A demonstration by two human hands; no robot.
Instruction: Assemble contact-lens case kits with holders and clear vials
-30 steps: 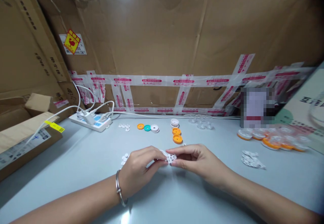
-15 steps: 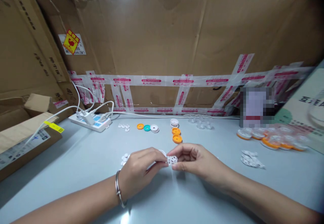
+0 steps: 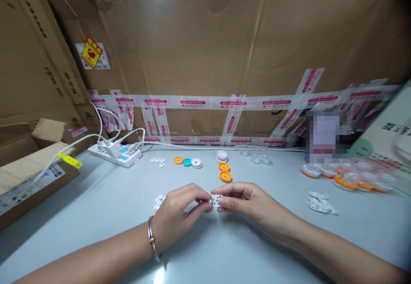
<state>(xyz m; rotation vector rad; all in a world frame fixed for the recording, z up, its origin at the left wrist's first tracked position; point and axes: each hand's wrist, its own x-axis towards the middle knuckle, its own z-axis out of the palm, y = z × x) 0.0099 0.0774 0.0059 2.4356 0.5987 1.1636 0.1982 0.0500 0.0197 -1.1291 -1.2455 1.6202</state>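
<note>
Above the middle of the table, a small white perforated plastic piece (image 3: 217, 200) is pinched between my two hands. My left hand (image 3: 180, 213) is closed, with thumb and fingertips at the piece's left edge. The right side is gripped by my right hand (image 3: 247, 198), thumb across its front. Fingers cover much of the piece. Several small white round parts (image 3: 158, 201) lie partly hidden behind my left hand. Just beyond my hands are two orange rings (image 3: 225, 176) and stacked white rings (image 3: 221, 156). More white perforated pieces (image 3: 321, 203) lie in a pile at the right.
At the back left lie an orange ring (image 3: 178, 160), a teal ring (image 3: 186, 162), white rings (image 3: 196, 163) and small white caps (image 3: 157, 159). Clear plastic parts (image 3: 257, 155) and clear-and-orange assemblies (image 3: 346, 181) stand right. A power strip (image 3: 118, 155) and cardboard box (image 3: 205, 52) border the table.
The perforated piece has turned in my fingers, and my right thumb now covers more of its front. The white ring-like edge seen behind my fingertips no longer shows.
</note>
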